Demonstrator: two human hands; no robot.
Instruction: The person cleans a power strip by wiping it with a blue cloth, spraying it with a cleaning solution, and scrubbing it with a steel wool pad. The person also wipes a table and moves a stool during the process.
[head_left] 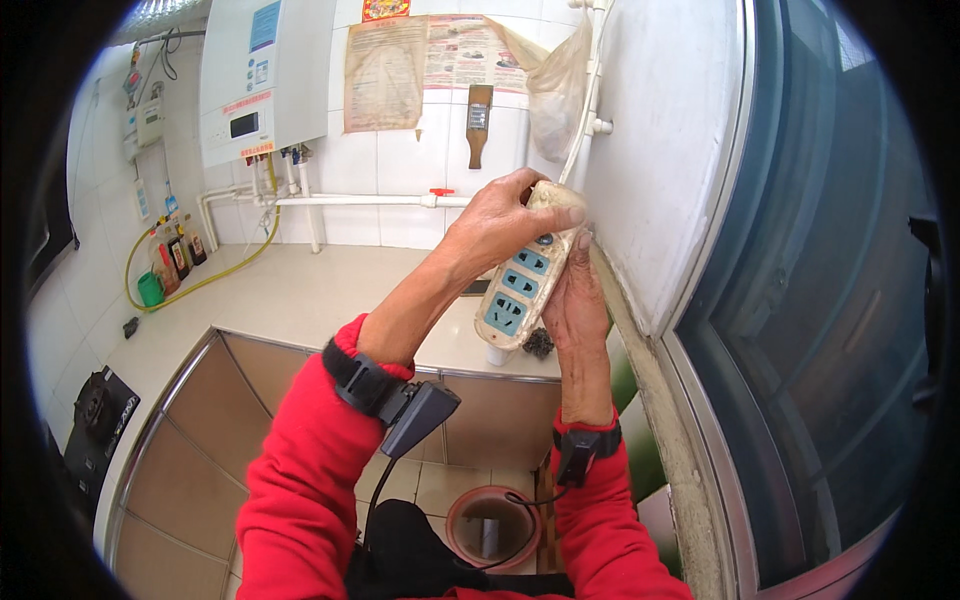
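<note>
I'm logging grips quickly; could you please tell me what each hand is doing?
Left hand: closed on the power strip's top end.
Right hand: holding the strip from behind.

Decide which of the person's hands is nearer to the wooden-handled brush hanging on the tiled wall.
The left hand. It grips the top end of the power strip, just below and right of the brush. The right hand supports the strip lower down, farther from it.
</note>
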